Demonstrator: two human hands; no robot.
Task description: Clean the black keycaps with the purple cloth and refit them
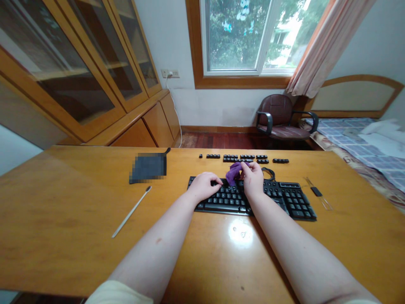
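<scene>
A black keyboard (218, 207) lies flat on the wooden table in front of me. My left hand (204, 185) rests on its upper left part with the fingers curled over it and the thumb bent in. In my right hand (254, 181), a purple cloth (233, 172) is pinched between thumb and fingers. The cloth hangs down over the keyboard's top rows, hiding part of them. Loose black keycaps (230, 158) stand in small groups along the table's far edge. Behind my right hand, a coiled black cable (270, 172) lies at the keyboard's back.
A wire keycap puller (316, 191) with a dark middle lies right of the keyboard. To the left are a long white-handled brush (131, 212) and a dark pouch (148, 166), partly blurred. Beyond the wooden table (79, 228) stands a brown armchair (278, 112).
</scene>
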